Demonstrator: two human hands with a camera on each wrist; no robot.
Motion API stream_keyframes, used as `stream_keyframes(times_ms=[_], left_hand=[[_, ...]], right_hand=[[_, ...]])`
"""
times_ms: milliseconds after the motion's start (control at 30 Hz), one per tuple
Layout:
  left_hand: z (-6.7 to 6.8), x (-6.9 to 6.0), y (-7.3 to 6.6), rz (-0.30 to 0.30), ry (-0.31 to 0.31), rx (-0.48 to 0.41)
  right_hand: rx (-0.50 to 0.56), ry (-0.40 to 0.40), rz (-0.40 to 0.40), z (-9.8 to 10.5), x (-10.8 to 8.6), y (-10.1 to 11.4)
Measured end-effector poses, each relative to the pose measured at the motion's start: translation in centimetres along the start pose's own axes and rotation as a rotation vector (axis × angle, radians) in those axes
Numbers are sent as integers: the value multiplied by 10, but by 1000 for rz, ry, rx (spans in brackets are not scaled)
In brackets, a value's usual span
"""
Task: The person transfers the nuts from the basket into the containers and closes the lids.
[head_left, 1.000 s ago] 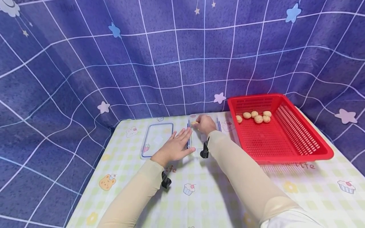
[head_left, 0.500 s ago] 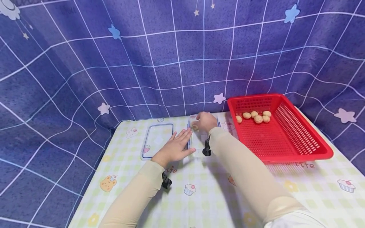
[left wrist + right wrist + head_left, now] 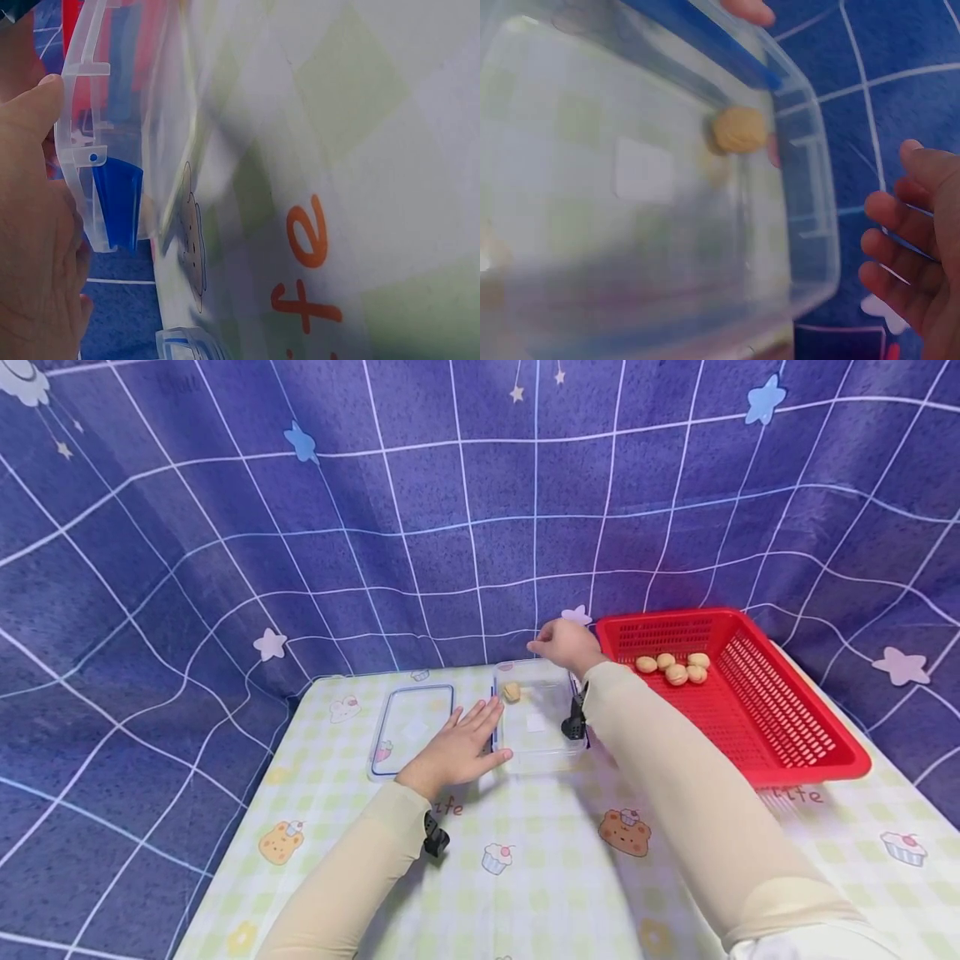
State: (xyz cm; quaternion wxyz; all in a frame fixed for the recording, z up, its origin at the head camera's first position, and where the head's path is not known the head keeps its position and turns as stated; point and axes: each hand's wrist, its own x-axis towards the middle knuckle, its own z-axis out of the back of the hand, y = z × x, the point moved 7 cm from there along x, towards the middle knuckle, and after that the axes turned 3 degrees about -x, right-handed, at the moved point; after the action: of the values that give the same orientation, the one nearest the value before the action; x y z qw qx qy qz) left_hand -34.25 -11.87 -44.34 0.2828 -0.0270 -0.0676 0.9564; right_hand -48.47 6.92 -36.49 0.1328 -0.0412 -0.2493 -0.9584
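A clear plastic box [image 3: 536, 745] with blue side clips stands at the table's far edge. One walnut [image 3: 512, 692] lies inside it, in the far left corner; the right wrist view also shows this walnut [image 3: 739, 129] through blur. My left hand [image 3: 457, 747], fingers spread and straight, rests against the box's left rim. Above the box's far right corner, beside the red basket, is my right hand [image 3: 570, 645]. Its fingers are loosely bent with nothing between them. Several walnuts [image 3: 677, 674] sit in the basket's far left part; the right arm partly covers that side.
The red perforated basket [image 3: 757, 727] stands right of the box. A clear lid [image 3: 414, 727] with a blue seal lies flat on the left. A checked cloth [image 3: 540, 877] covers the table, and a blue grid curtain [image 3: 420, 552] hangs right behind it.
My right hand has let go of the walnut in the box's far left corner. It has risen and moved right, toward the basket. The left hand stays in place.
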Motion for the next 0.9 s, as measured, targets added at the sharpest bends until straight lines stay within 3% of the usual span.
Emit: stream_keyframes(times_ms=[233, 500, 900], left_hand=[[2, -1, -1, -6, -7, -15], [2, 0, 0, -6, -7, -11], [3, 0, 0, 6, 11, -4]], right_hand=[[38, -128, 19, 36, -6, -16], [155, -225, 5, 66, -12, -46], [217, -238, -57, 77, -27, -93]])
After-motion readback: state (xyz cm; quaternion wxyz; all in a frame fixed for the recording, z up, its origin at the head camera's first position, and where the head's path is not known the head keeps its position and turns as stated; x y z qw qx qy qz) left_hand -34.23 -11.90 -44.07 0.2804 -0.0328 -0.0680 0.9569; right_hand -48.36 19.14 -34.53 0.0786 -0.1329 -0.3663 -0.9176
